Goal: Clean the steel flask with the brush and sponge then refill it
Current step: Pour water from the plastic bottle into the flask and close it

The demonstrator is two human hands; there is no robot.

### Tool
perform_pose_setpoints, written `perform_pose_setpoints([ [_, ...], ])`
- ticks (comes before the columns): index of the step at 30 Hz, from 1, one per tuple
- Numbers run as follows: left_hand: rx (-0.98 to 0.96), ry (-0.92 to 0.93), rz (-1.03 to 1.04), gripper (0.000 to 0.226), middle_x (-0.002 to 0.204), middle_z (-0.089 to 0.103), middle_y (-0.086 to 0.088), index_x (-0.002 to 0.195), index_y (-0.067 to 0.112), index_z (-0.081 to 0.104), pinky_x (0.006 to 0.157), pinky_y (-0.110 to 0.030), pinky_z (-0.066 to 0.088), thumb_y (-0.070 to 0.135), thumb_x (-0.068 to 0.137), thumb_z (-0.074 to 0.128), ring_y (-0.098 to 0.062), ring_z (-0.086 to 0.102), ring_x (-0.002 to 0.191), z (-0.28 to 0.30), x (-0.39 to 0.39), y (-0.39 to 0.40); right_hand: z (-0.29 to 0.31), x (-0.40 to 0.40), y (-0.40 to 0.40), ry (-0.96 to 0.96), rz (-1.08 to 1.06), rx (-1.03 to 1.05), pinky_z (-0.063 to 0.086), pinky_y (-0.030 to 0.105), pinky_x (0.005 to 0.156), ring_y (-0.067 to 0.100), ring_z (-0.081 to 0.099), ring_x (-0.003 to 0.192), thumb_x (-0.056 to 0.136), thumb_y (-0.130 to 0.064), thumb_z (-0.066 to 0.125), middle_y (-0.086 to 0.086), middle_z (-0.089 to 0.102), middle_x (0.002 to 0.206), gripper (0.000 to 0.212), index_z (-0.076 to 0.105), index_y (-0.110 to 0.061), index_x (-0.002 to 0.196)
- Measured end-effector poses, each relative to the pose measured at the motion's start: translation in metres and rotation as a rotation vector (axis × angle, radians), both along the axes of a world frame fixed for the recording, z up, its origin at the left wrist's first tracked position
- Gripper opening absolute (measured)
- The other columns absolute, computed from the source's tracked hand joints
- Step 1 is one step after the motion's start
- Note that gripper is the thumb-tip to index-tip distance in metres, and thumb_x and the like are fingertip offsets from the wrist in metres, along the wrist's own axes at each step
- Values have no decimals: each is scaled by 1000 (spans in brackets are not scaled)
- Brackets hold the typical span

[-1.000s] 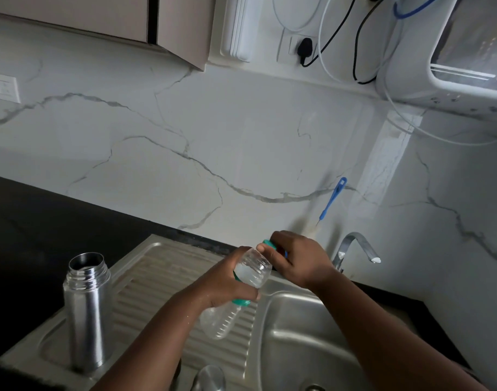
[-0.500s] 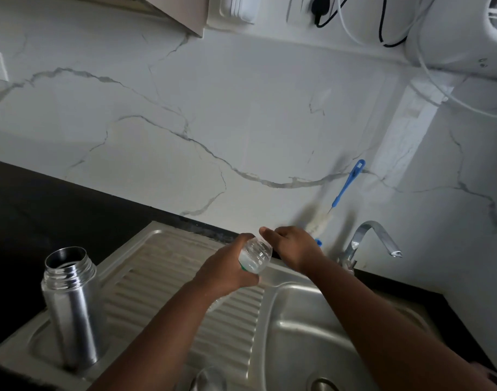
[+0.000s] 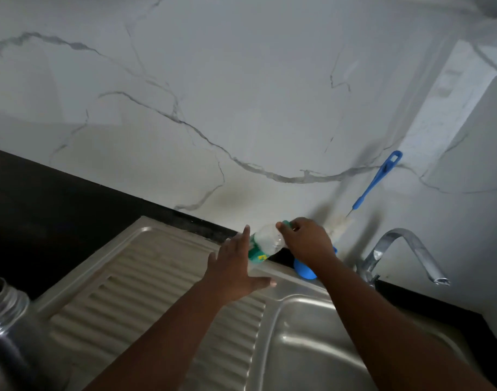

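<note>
The right hand [image 3: 305, 241] is gripping the neck end of a clear plastic bottle [image 3: 265, 241] with a green label, its fingers curled over the top where a green cap is peeking out, and the bottle is standing tilted at the back edge of the sink [image 3: 312, 348], close against the marble wall [image 3: 241, 108]. The left hand [image 3: 236, 273] is lying open just beside the bottle's lower part — fingers straight and spread, thumb pointing toward the basin, holding nothing; whether its fingertips are touching the bottle cannot be told. The steel flask [image 3: 7, 325] is standing upright at the far left corner of the ribbed draining board [image 3: 157, 306], its mouth uncapped, well apart from both hands and gripped by neither. The brush [image 3: 374, 182] — blue handle up, pale bristles down — is leaning against the wall behind the right hand, between the bottle and the tap [image 3: 396, 249], and nobody is touching it. A blue rounded thing [image 3: 305, 270] is sitting on the ledge under the right wrist, mostly hidden by the arm, so what it is cannot be told. The tap's spout is curving out over the basin to the right. A dark countertop [image 3: 44, 207] is running along the wall to the left of the draining board.
</note>
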State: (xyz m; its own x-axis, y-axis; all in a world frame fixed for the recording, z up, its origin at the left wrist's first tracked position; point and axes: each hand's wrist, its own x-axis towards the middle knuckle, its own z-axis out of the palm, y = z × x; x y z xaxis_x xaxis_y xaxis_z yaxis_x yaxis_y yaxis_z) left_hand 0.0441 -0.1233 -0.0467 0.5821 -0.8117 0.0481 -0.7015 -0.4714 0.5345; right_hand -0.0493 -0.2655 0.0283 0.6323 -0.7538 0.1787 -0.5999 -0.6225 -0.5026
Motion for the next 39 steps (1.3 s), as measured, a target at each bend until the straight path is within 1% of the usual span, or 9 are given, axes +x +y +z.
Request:
perform_pose_setpoints([
  [4,144,-47,12,125,167,-10,-4,154,27,-25,121,-55,3,77,77,59,-25,-5,154,-12,18,-11,-2,20,-34,55,-49,-101,36,29,70,24,50,81,97,-41,48,11,64,97,37,60,-7,101],
  [7,172,-81,2,117,168,-8,-5,155,26,-21,122,-52,0,75,81,56,-24,-4,154,-23,28,-17,-5,32,-54,78,-69,-154,38,30,71,31,59,92,99,-40,43,16,65,104,39,61,-6,104],
  [10,173,-97,-13,112,168,-6,-4,156,26,-18,123,-51,0,73,84,54,-24,-3,154,-31,31,-22,0,42,-68,101,-66,-201,37,31,74,34,60,100,99,-39,43,17,65,108,39,62,-6,107],
  [16,170,-90,-22,112,168,-4,-6,158,23,-15,124,-48,-2,71,84,55,-25,-2,154,-41,30,-26,4,51,-78,208,-26,-278,36,30,73,30,60,101,100,-38,41,14,65,111,37,60,-8,109],
  [18,167,-84,-24,112,168,-5,-7,158,23,-15,124,-47,-2,72,84,54,-25,-3,154,-41,29,-26,4,53,-78,229,-8,-301,39,31,75,31,59,106,100,-37,40,14,63,116,37,57,-10,120],
  [21,169,-84,-20,112,168,-5,-7,158,22,-15,124,-47,-3,72,84,54,-25,-3,154,-41,28,-26,4,53,-75,217,32,-307,45,35,83,30,57,113,101,-37,40,11,57,126,44,41,-22,142],
  [27,190,-78,-7,111,167,-6,-8,157,21,-17,124,-48,-2,72,86,52,-28,-2,154,-38,28,-18,2,53,-66,199,57,-294,43,33,80,25,57,110,99,-43,41,6,56,124,37,50,-30,132],
  [33,184,-68,8,111,167,-6,-8,157,22,-17,124,-49,-2,71,86,52,-28,-3,154,-35,27,-13,2,52,-62,249,58,-323,40,31,75,24,57,113,98,-47,38,6,54,128,52,29,-34,148],
  [39,182,-80,19,111,167,-6,-8,157,22,-17,124,-49,-2,72,86,52,-29,-3,154,-33,25,-11,2,51,-61,263,47,-319,43,30,72,22,60,107,98,-44,39,4,61,118,52,31,-31,148],
])
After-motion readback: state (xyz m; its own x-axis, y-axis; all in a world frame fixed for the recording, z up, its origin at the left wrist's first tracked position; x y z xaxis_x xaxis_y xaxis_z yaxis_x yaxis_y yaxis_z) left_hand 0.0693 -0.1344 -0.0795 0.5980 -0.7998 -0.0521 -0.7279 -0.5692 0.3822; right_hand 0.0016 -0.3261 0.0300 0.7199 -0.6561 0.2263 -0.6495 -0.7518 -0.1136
